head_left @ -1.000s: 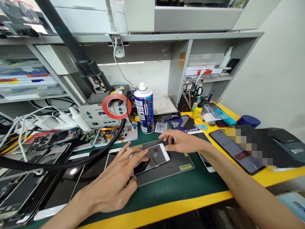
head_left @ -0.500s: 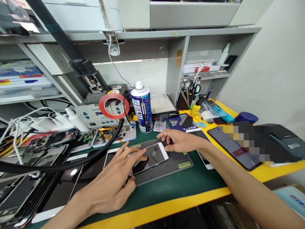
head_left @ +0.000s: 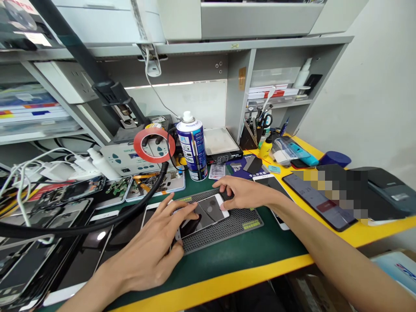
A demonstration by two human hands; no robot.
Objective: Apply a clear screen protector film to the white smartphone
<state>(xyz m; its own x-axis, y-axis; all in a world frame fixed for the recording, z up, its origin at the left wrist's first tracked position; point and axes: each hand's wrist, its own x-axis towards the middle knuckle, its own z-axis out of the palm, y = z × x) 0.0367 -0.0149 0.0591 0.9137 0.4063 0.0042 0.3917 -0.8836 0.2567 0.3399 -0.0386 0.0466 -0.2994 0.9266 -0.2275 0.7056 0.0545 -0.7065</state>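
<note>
A white-framed smartphone (head_left: 208, 215) with a dark, shiny front lies tilted across a grey honeycomb-patterned mat (head_left: 224, 234). My left hand (head_left: 152, 240) grips its left end, with the thumb at the near corner and the fingers reaching over the glass. At the other end is my right hand (head_left: 243, 193), its thumb pressed on the white right edge and its fingers curled by the far corner. The fingers hide part of the phone's left end. Another white phone (head_left: 151, 211) shows partly behind my left hand.
Phones and screens (head_left: 81, 247) crowd the left, under a black hose (head_left: 107, 229). A spray can (head_left: 191, 147) and a red tape roll (head_left: 154, 145) stand behind the mat. On the right lie a white phone (head_left: 284, 223) and a dark phone with a lit screen (head_left: 320, 201).
My right thumb has come down onto the phone's right edge. My left hand keeps nearly the same place, and the whole view has shifted slightly.
</note>
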